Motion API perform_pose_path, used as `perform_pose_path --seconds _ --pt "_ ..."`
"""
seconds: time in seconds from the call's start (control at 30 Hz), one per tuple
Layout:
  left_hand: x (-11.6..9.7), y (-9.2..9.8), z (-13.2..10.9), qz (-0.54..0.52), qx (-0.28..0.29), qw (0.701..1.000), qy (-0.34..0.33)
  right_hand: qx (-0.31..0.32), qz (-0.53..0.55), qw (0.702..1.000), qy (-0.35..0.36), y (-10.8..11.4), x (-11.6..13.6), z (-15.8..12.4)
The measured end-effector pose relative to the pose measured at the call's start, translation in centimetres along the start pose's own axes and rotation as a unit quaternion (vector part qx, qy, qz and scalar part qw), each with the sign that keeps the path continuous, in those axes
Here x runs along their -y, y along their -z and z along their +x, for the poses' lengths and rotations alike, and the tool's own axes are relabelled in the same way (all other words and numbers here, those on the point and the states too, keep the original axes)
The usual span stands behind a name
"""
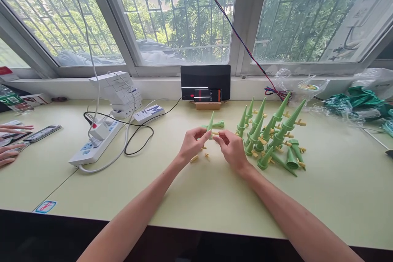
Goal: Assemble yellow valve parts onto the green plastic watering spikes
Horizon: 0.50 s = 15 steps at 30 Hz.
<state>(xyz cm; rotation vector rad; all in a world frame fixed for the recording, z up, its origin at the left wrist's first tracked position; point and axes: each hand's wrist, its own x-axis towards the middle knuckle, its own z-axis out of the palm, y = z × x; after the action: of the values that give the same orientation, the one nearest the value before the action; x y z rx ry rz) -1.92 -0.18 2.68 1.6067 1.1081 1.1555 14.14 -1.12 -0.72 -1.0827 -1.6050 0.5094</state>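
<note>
My left hand [193,144] is closed around a green cone-shaped spike [210,122], held upright above the pale green table [196,196]. My right hand [231,147] pinches a small yellow valve piece [215,133] right against the spike's side. A second green spike [218,124] lies flat just behind them. A few loose yellow pieces [194,158] rest on the table under my left hand. To the right stands a cluster of several green spikes with yellow valves [270,135], some upright, some lying down.
A white power strip [95,143] with plugs and black and white cables lies at left, beside stacked white boxes [118,92]. A phone [207,95] leans on a dark tablet at the window. Another person's hands [10,149] rest at far left. Plastic bags sit at right.
</note>
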Motion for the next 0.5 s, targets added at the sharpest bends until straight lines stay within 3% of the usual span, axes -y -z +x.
perform_pose_path --seconds 0.5 --pt "0.62 0.03 -0.04 0.022 0.019 0.999 -0.029 -0.004 -0.008 1.000 -0.006 0.12 0.21 -0.05"
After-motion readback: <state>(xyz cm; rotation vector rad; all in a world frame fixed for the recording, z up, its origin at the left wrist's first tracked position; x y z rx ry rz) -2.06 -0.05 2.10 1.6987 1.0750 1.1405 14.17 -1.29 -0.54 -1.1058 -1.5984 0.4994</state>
